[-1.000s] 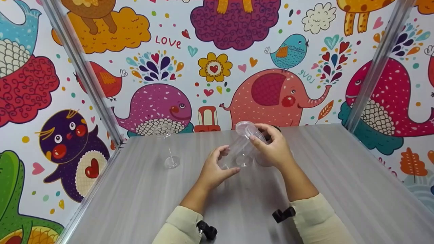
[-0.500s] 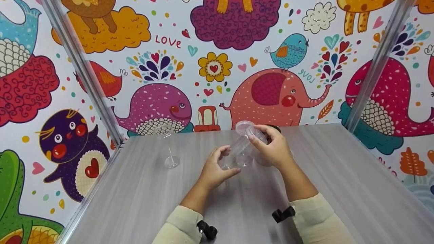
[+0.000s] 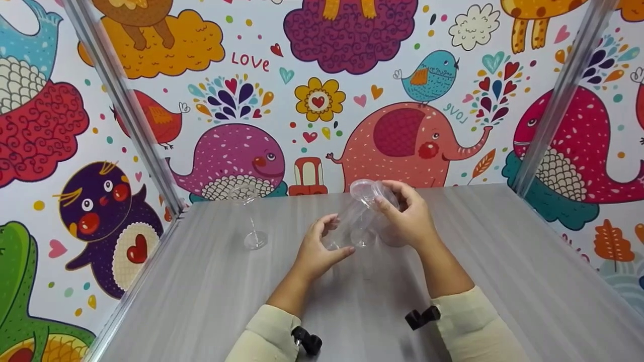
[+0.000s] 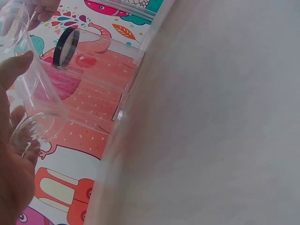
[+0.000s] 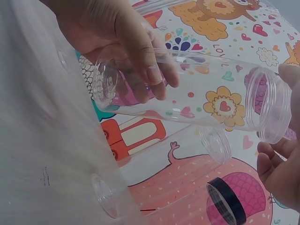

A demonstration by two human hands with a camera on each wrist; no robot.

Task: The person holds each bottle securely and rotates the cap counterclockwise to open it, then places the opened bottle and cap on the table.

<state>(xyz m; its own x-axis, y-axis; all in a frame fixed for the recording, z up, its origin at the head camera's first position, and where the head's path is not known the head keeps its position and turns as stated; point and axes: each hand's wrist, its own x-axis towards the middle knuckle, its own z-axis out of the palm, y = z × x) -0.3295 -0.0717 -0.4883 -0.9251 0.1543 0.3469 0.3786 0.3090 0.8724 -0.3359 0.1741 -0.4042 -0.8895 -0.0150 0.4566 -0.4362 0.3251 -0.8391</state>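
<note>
Both hands hold a clear plastic jar [image 3: 348, 221], tilted above the table with its mouth up to the right. My left hand [image 3: 313, 254] grips its base end; in the right wrist view the thumb and fingers lie round the jar [image 5: 187, 89]. My right hand [image 3: 413, 216] holds the jar's threaded neck between thumb and fingers. Just behind stands another clear jar [image 3: 362, 240] with an uncovered mouth. Beside it is a jar with a black lid [image 5: 227, 201], that lid hidden by my right hand in the head view. Whether a clear lid sits on the held jar, I cannot tell.
A further clear, see-through container [image 3: 255, 240] stands on the grey table [image 3: 211, 296] at the left. Cartoon-printed panels [image 3: 317, 60] rise at the back and both sides, with metal posts [image 3: 553, 110] at the corners. Black devices [image 3: 308, 341] sit on both sleeves.
My right hand has turned and shifted slightly at the jar's neck. It now covers the black lid that showed behind it in the head view. My left hand stays nearly still.
</note>
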